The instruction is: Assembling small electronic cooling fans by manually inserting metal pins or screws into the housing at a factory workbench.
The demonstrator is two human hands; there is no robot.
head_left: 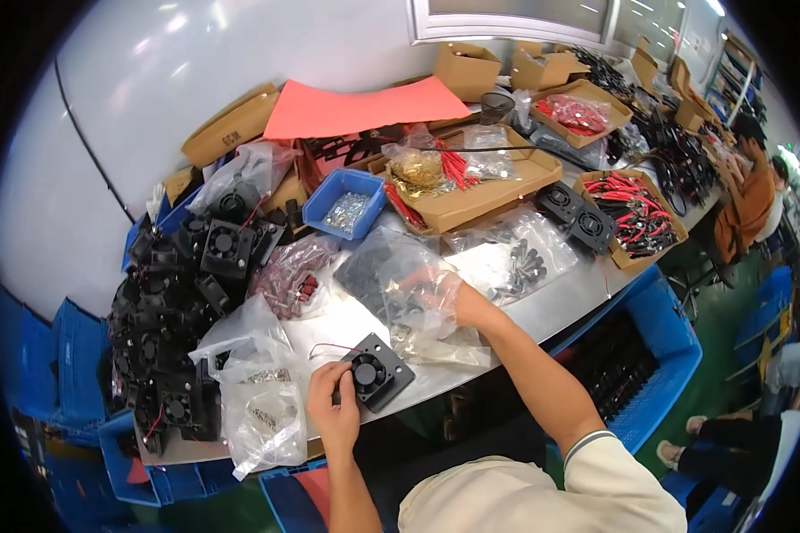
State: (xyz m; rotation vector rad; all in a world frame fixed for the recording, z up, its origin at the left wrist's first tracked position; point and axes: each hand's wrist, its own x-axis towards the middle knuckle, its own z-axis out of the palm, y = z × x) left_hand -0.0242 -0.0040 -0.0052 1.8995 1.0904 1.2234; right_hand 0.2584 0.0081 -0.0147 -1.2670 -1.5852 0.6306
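Note:
At the table's front edge, my left hand (332, 404) grips a square black cooling fan (376, 371) by its left side, with the thumb on its face. A thin red wire rises from the fan's upper left. My right hand (436, 291) reaches into a clear plastic bag (378, 258) that holds dark small parts. The plastic covers its fingers, so their pose is hidden. Just left of the fan lies a clear bag (262, 404) with small metal pieces. Beyond it is a bag of dark red parts (300, 275).
Black fans (164, 311) are heaped at the left. Behind stand a blue bin of metal hardware (342, 209) and a cardboard tray (498, 195). To the right are two fans (578, 216), a box of red-black cables (631, 213) and a blue crate (667, 329). People sit farther right.

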